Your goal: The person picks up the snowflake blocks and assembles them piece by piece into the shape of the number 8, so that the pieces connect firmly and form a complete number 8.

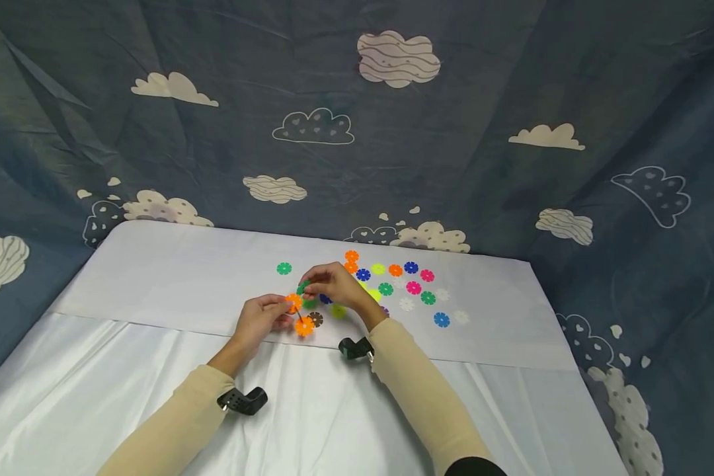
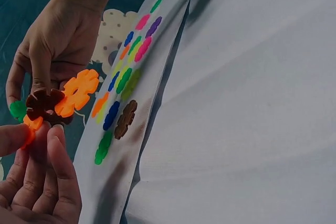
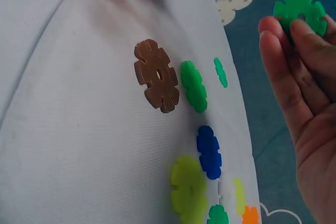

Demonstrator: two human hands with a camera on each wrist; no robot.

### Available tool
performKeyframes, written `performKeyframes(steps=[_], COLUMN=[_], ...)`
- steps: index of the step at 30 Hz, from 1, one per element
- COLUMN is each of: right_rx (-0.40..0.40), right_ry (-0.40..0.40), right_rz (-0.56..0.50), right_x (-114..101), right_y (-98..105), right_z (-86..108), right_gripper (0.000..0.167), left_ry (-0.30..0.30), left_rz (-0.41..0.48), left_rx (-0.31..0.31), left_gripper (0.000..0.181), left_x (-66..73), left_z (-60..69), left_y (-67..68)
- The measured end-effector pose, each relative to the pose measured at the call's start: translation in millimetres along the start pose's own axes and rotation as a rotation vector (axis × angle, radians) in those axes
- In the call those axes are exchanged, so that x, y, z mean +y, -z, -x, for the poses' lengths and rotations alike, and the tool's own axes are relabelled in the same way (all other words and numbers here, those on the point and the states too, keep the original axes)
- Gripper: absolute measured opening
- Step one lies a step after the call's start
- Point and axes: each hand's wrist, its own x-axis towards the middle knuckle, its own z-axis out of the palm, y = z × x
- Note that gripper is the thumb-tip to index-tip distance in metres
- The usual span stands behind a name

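The left hand (image 1: pixel 256 324) pinches an orange disc (image 1: pixel 294 303) between thumb and fingers, holding it above the front part of a table (image 1: pixel 184 277) covered in white cloth. That disc belongs to a small joined piece: a held brown disc (image 2: pixel 44 103) sits in the middle, and a second orange disc (image 2: pixel 77 93) is fixed at its far side. The right hand (image 1: pixel 333 284) pinches a green disc (image 3: pixel 294 9) by its edge, close beside the joined piece; whether the green rim touches the orange one is hard to tell from these angles. All the discs have notched, flower-like edges. Below the hands, a loose brown disc (image 3: pixel 157 77) lies flat on the cloth next to a loose green disc (image 3: pixel 194 86), with a blue disc (image 3: pixel 209 152) and a yellow-green disc (image 3: pixel 189 190) near them. A lone green disc (image 1: pixel 283 268) lies farther back on the left. To the right of the hands spreads a scatter of more discs, among them a pink disc (image 1: pixel 427 276), a white disc (image 1: pixel 406 304) and a light blue disc (image 1: pixel 441 320). Behind the table hangs a dark curtain (image 1: pixel 232 79) printed with clouds, and beige sleeves (image 1: pixel 172 423) cover both forearms.
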Motion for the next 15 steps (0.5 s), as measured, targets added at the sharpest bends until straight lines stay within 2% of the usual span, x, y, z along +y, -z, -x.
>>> performKeyframes(steps=[6, 15], right_rx=[-0.038, -0.113], right_ry=[0.031, 0.028], right_rz=[-0.023, -0.005], right_x=[-0.3, -4.5], right_y=[1.7, 4.8], right_z=[1.6, 2.0], right_gripper=[0.012, 0.011], left_ry=[-0.009, -0.013], left_rz=[0.004, 0.027], left_rx=[-0.028, -0.078], left_gripper=[0.021, 0.020], left_x=[2.9, 1.5], left_z=[1.4, 2.3], left_y=[-1.5, -1.1])
